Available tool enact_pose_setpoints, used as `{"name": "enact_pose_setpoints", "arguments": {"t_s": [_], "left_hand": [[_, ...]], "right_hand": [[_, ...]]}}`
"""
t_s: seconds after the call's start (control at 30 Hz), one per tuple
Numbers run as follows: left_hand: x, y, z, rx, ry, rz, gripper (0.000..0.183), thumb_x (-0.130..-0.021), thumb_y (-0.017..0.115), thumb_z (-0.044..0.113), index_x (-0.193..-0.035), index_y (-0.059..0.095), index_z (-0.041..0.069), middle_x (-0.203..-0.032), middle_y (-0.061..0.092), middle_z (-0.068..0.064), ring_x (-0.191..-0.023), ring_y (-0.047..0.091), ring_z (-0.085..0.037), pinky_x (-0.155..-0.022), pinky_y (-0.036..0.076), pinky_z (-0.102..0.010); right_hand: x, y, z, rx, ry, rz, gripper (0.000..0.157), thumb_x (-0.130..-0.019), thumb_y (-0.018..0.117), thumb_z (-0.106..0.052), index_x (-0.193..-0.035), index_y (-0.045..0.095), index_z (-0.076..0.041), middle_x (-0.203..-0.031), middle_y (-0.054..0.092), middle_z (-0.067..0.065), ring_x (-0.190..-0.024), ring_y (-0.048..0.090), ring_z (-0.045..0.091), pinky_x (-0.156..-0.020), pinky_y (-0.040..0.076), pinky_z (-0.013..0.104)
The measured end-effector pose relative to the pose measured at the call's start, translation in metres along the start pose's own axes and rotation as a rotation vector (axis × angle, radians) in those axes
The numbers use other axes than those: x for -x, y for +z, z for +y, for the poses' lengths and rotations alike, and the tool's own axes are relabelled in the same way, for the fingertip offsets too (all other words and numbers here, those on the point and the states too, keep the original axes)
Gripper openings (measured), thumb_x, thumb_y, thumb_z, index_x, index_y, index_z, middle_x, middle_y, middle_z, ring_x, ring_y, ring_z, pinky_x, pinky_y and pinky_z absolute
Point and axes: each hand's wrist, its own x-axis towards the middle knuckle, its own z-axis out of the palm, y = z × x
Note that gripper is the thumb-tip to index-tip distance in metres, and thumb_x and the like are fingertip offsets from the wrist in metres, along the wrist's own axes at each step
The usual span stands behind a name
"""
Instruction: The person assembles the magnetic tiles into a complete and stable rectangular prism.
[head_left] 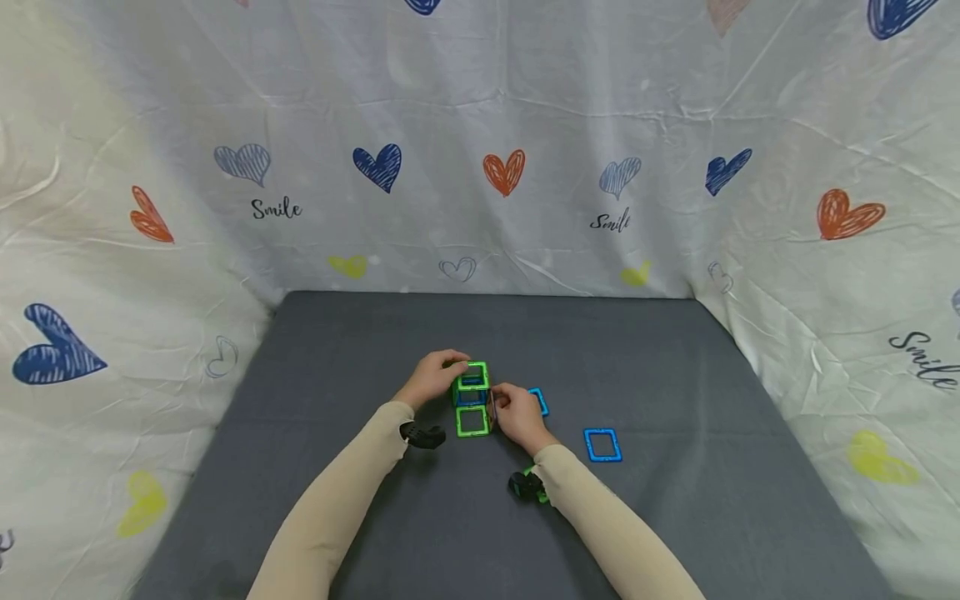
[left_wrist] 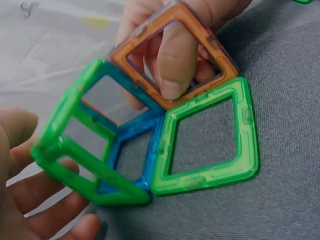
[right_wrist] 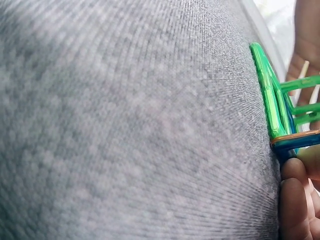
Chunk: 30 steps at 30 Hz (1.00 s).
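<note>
Green, blue and orange magnetic tiles are joined in an L-shaped build. One green tile (left_wrist: pixel 245 120) lies flat on the cloth, its edge against a blue tile (left_wrist: pixel 150 155). Green tiles stand up on the left side of the build. My left hand (head_left: pixel 435 377) holds these upright ones, with thumb and fingers about their corner. On the other side my right hand (head_left: pixel 521 415) pinches an orange tile (left_wrist: pixel 215 47), its thumb pressed through the open frame. The orange tile stands tilted at the flat green tile's edge. In the right wrist view the right fingers (right_wrist: pixel 294 210) are beside its lower edge.
Right of the hands, a blue tile (head_left: pixel 587 446) lies flat on the grey cloth (head_left: pixel 675 517). Another blue tile (head_left: pixel 543 403) is partly hidden behind the right hand. A green piece (head_left: pixel 543 497) peeks out by the right wrist. Heart-print curtain (head_left: pixel 450 108) surrounds the table.
</note>
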Motion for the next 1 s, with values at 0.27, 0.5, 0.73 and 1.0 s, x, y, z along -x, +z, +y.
{"name": "enact_pose_setpoints", "arguments": {"t_s": [0.27,0.5,0.73,1.0], "left_hand": [[-0.001,0.002,-0.007,0.073,-0.065,0.04,0.035,-0.107,0.053,0.032,-0.132,0.068,0.012,-0.134,0.067,-0.013,-0.121,0.062,-0.031,-0.105,0.049,-0.051],[0.001,0.003,-0.007,0.077,-0.086,0.067,0.034,-0.106,0.054,0.031,-0.13,0.069,0.012,-0.131,0.067,-0.013,-0.119,0.062,-0.031,-0.104,0.049,-0.051],[0.005,0.001,-0.008,0.086,-0.108,0.057,0.034,-0.106,0.054,0.033,-0.13,0.069,0.014,-0.132,0.067,-0.012,-0.118,0.062,-0.029,-0.104,0.049,-0.051],[0.007,-0.002,-0.015,0.075,-0.096,0.062,0.034,-0.106,0.055,0.033,-0.129,0.069,0.013,-0.132,0.066,-0.012,-0.119,0.061,-0.03,-0.103,0.049,-0.051]], "right_hand": [[-0.002,0.001,0.0,0.01,0.007,0.015,0.023,-0.097,0.063,-0.005,-0.118,0.074,-0.004,-0.09,0.075,0.012,-0.068,0.065,0.016,-0.063,0.053,0.031],[-0.001,0.001,-0.002,-0.003,0.013,0.015,0.023,-0.097,0.062,-0.005,-0.117,0.074,-0.004,-0.089,0.074,0.012,-0.065,0.061,0.014,-0.062,0.051,0.031],[0.001,0.0,-0.002,-0.009,0.023,0.006,0.023,-0.097,0.063,-0.006,-0.117,0.074,-0.003,-0.09,0.074,0.011,-0.069,0.064,0.016,-0.063,0.052,0.031],[-0.002,-0.002,0.001,-0.047,0.046,-0.017,0.02,-0.097,0.067,-0.01,-0.115,0.074,-0.005,-0.092,0.074,0.011,-0.075,0.067,0.018,-0.063,0.053,0.03]]}}
